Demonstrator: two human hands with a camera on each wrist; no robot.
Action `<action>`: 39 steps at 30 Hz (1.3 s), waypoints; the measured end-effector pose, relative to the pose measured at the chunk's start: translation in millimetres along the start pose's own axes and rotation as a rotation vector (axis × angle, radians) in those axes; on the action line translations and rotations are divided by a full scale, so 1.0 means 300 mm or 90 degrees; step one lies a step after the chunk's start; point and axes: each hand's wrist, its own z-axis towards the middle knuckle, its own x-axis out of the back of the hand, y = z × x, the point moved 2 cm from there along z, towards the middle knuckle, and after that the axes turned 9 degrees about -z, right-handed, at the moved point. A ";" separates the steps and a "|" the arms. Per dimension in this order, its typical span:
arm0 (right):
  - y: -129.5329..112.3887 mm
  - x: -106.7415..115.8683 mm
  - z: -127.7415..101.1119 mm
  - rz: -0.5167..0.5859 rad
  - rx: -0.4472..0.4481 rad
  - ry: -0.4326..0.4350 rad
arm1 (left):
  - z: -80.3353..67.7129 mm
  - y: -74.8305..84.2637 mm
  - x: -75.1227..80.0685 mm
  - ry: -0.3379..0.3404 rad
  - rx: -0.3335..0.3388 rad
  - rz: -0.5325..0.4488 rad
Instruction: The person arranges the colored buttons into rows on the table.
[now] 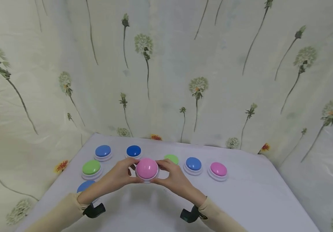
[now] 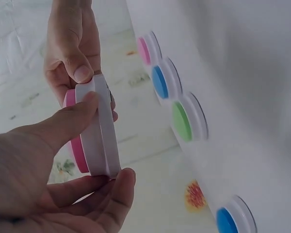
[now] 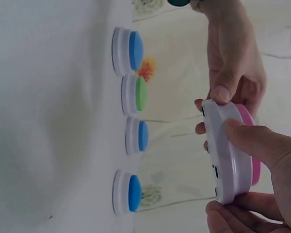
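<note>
My left hand [image 1: 122,173] pinches one side of a pink button [image 1: 147,168], and my right hand [image 1: 174,178] pinches the other side. My thumbs and fingers hold its white rim. The button is up in the air over the white table [image 1: 242,203]. On the table, a dark blue button [image 1: 133,150] sits just behind my left hand. A green button [image 1: 91,167] is farther left. Another pink button [image 1: 218,169] is on the right. Behind the table is a flowery sheet [image 1: 166,61].
</note>
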 end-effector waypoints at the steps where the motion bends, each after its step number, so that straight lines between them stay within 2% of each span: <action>1: 0.003 0.018 -0.017 -0.004 0.000 0.009 | 0.008 0.012 -0.014 -0.005 -0.004 -0.001; 5: 0.019 0.097 -0.082 -0.024 -0.019 0.040 | 0.049 0.062 -0.072 -0.022 -0.014 -0.019; 11: 0.041 0.221 -0.184 -0.056 -0.054 0.061 | 0.114 0.144 -0.164 -0.053 -0.053 -0.039; 17: 0.060 0.325 -0.311 -0.102 -0.077 0.092 | 0.166 0.228 -0.278 -0.101 -0.077 -0.062; 22: 0.076 0.384 -0.415 -0.127 -0.119 0.109 | 0.204 0.280 -0.379 -0.129 -0.101 -0.050; 28: 0.097 0.436 -0.514 -0.156 -0.196 0.107 | 0.235 0.318 -0.485 -0.153 -0.147 -0.037; 31: 0.115 0.460 -0.556 -0.179 -0.238 0.099 | 0.252 0.337 -0.541 -0.166 -0.149 -0.039; 34: 0.141 0.479 -0.604 -0.163 -0.260 0.093 | 0.270 0.352 -0.607 -0.179 -0.157 -0.040; 39: 0.206 0.495 -0.677 -0.144 -0.287 0.088 | 0.297 0.357 -0.733 -0.188 -0.148 0.003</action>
